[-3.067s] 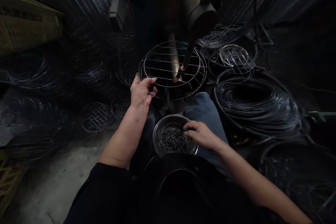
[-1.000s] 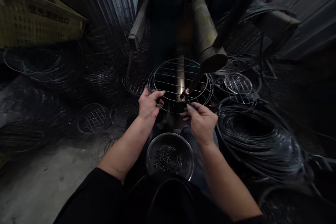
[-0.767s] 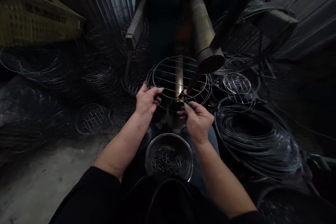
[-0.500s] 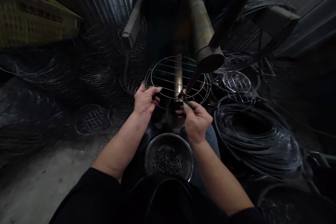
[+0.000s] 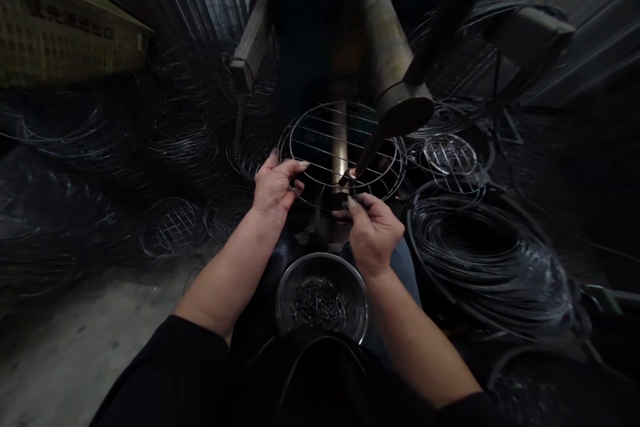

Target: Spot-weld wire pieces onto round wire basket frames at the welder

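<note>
A round wire rack with crossbars lies across a vertical-looking brass-coloured cylinder. My left hand closes on its left rim, thumb on top. Close to the front rim, my right hand is pinched, thumb against fingers; what lies between them is too small and dark to tell. Just above those fingers, a slanted rod brings its coppery tip down to the rack's front edge. Below, between my forearms, sits a metal bowl holding many short metal pieces.
A thick horizontal cylinder juts out above the rack. On the right lies a large coil of wire. More wire racks and rings lie on the left. A yellow crate stands at the upper left.
The rack has shifted very slightly to the right and its far side sits a little higher. Both hands keep nearly the same place and grip.
</note>
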### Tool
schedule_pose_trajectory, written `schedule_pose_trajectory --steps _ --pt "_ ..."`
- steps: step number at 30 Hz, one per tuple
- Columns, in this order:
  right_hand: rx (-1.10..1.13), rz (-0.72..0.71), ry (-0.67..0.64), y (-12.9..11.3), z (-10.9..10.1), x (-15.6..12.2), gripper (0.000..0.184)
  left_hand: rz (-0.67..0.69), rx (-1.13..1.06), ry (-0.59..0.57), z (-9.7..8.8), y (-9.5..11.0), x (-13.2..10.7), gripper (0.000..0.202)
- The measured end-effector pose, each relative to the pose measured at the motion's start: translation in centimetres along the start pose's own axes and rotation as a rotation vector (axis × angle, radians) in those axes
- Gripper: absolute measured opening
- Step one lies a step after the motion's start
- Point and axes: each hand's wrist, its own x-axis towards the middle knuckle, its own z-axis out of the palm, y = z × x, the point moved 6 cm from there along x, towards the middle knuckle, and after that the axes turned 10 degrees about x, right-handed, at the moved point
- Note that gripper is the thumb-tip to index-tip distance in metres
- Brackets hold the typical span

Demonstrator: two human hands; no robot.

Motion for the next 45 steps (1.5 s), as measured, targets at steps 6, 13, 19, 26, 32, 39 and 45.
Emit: schedule_pose_trajectory --steps 6,13,19,26,32,39,45 --pt "-0.023 -0.009 0.021 -0.3 -0.5 0.0 0.013 -0.009 0.002 -0.008 0.4 0.0 -0.7 0.046" --pt "-0.007 -0.008 -0.001 -0.4 0.2 1.5 0.014 -0.062 -0.031 0.013 0.7 -0.4 0.7 0.058" --pt "-0.027 -0.002 -0.022 -0.3 0.5 1.9 0.014 -0.068 -0.029 0.024 0.7 -0.2 1.2 0.060" --pt "-0.016 0.004 -0.041 -0.2 0.5 2.0 0.013 -0.073 -0.009 0.023 0.9 0.2 1.2 0.062" --pt "-0.179 -0.030 -0.064 -0.2 -0.7 1.4 0.021 -0.082 0.016 0.026 1.2 0.3 1.5 0.053" --pt "-0.257 -0.122 -0.119 -0.1 -0.6 1.8 0.016 -0.082 0.030 0.015 1.4 0.4 1.5 0.049" --pt "-0.321 -0.158 -0.137 -0.8 -0.6 1.9 0.010 -0.098 0.032 0.057 1.0 -0.2 2.3 0.045"
